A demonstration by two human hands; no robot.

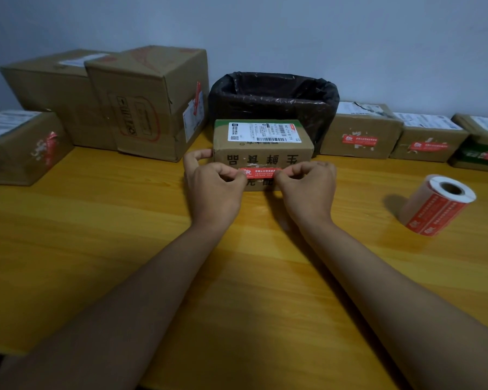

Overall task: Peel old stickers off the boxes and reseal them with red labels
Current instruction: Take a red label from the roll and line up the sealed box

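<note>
Item: red label (261, 172), on the front of the middle box (262, 153); our left hand (214, 184) and right hand (307, 184) pinch its ends. Right of it, three boxes (361, 136) already relabelled; left, others apparently pending.

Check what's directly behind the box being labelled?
A bin lined with a black bag stands behind the box. Its lower front is covered by the box, and its inside cannot be seen from this angle.
</note>
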